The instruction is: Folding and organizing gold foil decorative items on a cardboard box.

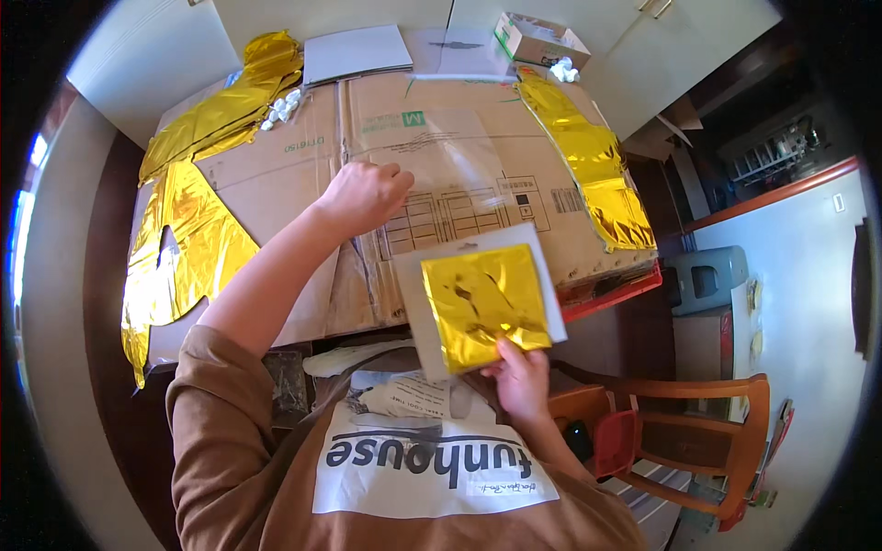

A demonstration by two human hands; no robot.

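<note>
My right hand (519, 381) pinches the lower edge of a folded gold foil balloon (487, 308), its thumb lying on top. Pale card (415, 303) shows behind the foil on several sides, tilted over the near edge of the cardboard. My left hand (367, 196) is closed into a loose fist above the middle of the cardboard, and whatever its fingers may hold is hidden. Just beyond that fist, a clear plastic sleeve (473, 156) lies on the cardboard (303, 184).
Flat gold foil balloons (197, 216) cover the left side, and another (588, 165) lies along the right. White crumpled bits (282, 108) sit beside them. A white sheet stack (356, 53) and open box (540, 39) stand at the back. A wooden chair (753, 441) is at right.
</note>
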